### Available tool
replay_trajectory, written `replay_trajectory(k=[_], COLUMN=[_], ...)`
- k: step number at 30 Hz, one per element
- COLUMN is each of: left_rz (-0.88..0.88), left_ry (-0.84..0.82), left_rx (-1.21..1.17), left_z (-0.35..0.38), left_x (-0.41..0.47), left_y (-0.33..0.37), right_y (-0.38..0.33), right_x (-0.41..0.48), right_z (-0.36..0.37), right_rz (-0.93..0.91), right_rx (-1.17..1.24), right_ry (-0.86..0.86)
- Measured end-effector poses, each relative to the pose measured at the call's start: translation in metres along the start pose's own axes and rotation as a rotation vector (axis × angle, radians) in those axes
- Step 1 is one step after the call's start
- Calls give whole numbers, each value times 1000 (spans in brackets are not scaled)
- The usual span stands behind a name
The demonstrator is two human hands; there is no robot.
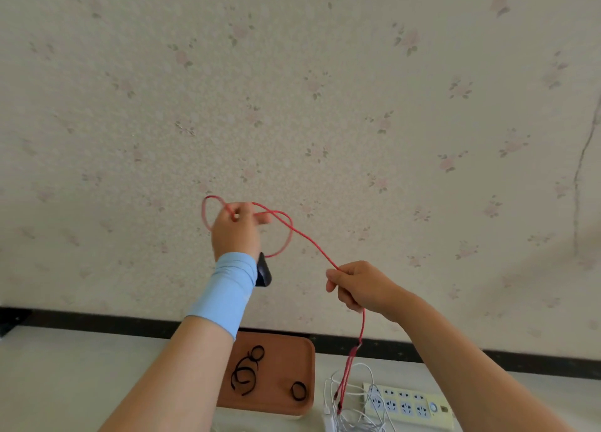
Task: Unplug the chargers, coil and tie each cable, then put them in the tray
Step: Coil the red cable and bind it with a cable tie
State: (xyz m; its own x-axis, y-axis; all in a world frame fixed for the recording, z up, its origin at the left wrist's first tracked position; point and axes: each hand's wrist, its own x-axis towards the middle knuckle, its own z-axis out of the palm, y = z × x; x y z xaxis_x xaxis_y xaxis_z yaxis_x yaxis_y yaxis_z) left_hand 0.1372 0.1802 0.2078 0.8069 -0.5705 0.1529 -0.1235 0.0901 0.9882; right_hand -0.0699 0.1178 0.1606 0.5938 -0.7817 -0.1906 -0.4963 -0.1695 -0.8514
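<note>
A red charging cable (312, 243) hangs in the air in front of the wall. My left hand (235, 229) is raised and grips loops of that cable, with a black charger block (263, 273) dangling just below the wrist. My right hand (359, 286) sits lower and to the right, pinching the same cable; its split ends hang down to the table. A brown tray (294, 360) lies on the table below, holding several black ties (245, 371).
A pale yellow power strip (409, 404) lies at the right of the tray, with a tangle of white cable (353, 396) and a white plug beside it. A flowered wall rises directly behind the table.
</note>
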Motion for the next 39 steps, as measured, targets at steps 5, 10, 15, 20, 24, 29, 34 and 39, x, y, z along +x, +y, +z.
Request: replay_trajectory(k=[5, 10, 15, 20, 24, 29, 34, 39], left_rz=[-81, -207, -124, -48, -10, 160, 91, 20], left_ry=[121, -329, -902, -862, -896, -567, -184, 4], left_rx=[-31, 67, 462, 657, 679, 653, 494, 391], left_z=[-17, 3, 16, 18, 11, 16, 11, 6], left_x=[13, -8, -39, -33, -27, -24, -10, -5], left_y=[-9, -12, -11, -17, -15, -14, -15, -15], right_y=[17, 4, -15, -15, -12, -3, 8, 14], right_x=[5, 9, 10, 7, 5, 2, 6, 9], right_z=[0, 9, 19, 17, 16, 6, 7, 2], right_rz=[225, 113, -25, -62, -75, -74, 37, 106], right_rx=[-229, -208, 86, 104, 158, 113, -44, -118], right_ry=[-126, -47, 10, 48, 10, -6, -135, -119])
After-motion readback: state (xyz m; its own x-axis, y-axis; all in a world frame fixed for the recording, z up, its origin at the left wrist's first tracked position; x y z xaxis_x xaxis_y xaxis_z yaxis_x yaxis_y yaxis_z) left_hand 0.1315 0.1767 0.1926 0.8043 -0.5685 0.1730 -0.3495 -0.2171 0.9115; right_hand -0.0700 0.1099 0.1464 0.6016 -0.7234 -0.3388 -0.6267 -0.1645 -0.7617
